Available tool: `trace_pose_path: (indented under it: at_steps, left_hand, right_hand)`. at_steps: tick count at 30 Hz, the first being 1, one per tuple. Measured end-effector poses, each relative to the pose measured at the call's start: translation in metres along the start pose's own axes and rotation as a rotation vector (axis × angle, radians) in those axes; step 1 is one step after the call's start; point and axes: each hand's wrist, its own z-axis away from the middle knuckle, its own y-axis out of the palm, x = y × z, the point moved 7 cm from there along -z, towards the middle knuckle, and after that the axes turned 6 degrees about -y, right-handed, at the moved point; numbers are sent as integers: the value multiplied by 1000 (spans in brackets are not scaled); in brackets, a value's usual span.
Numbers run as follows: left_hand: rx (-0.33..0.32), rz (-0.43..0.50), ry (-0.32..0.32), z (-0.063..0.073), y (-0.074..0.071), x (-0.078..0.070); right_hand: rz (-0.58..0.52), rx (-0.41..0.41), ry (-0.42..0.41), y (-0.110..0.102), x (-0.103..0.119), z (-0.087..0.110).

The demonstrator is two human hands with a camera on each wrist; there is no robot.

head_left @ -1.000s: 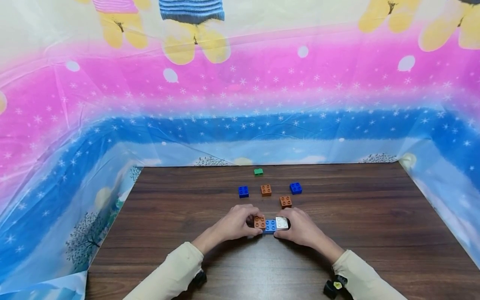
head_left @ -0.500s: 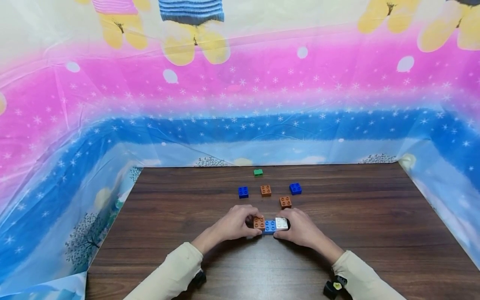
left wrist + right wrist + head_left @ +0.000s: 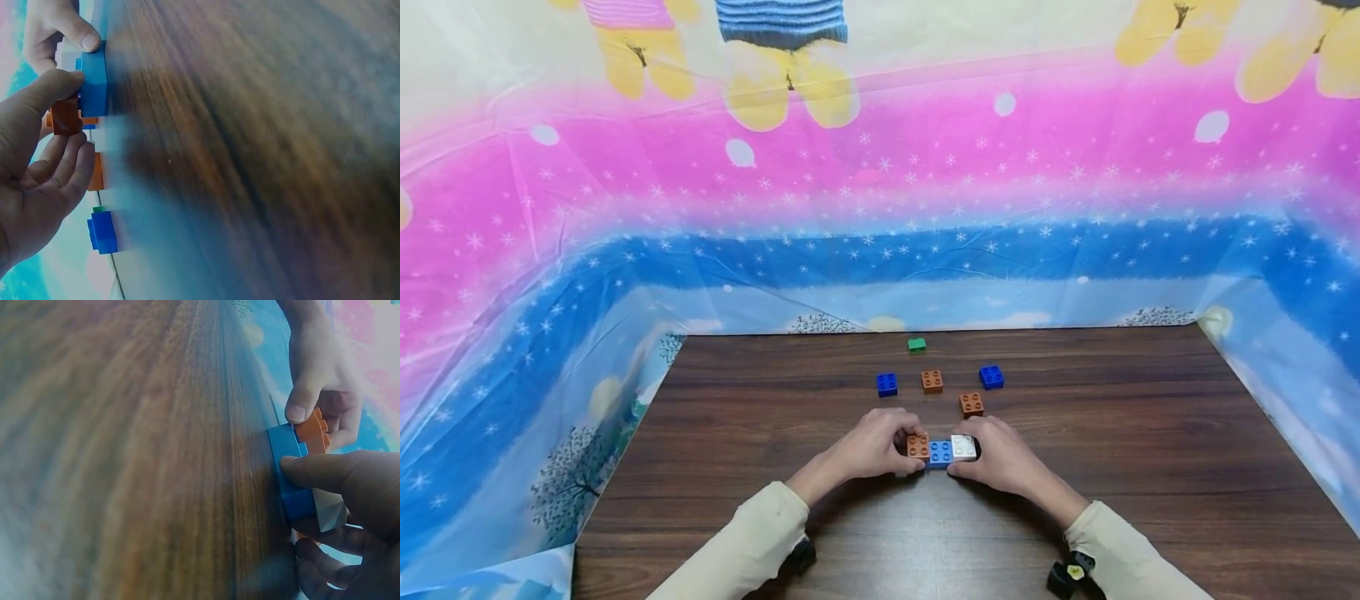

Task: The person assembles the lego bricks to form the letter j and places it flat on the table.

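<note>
A light blue toy brick (image 3: 940, 452) lies on the table between my hands. On its left end sits an orange brick (image 3: 917, 445), partly overhanging in the left wrist view; on its right end sits a white brick (image 3: 963, 447). My left hand (image 3: 874, 444) pinches the orange brick (image 3: 66, 116) between thumb and fingers. From the other side my right hand (image 3: 1000, 454) grips the white brick (image 3: 329, 509), its thumb pressing on the side of the light blue brick (image 3: 289, 472). The fingers hide parts of both upper bricks.
Behind the hands lie loose bricks: an orange one (image 3: 972, 404), another orange one (image 3: 932, 381), dark blue ones at left (image 3: 887, 383) and right (image 3: 991, 377), and a green one (image 3: 917, 344) near the back edge. A patterned cloth (image 3: 880, 250) surrounds the wooden table (image 3: 737, 400).
</note>
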Motion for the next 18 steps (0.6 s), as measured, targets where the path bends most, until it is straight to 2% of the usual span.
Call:
trace_pose_path:
  at_steps: [18]
  left_hand:
    - [22,63,-82,-1,3,4]
  right_hand:
    - [-3,1,11,1,-2,0]
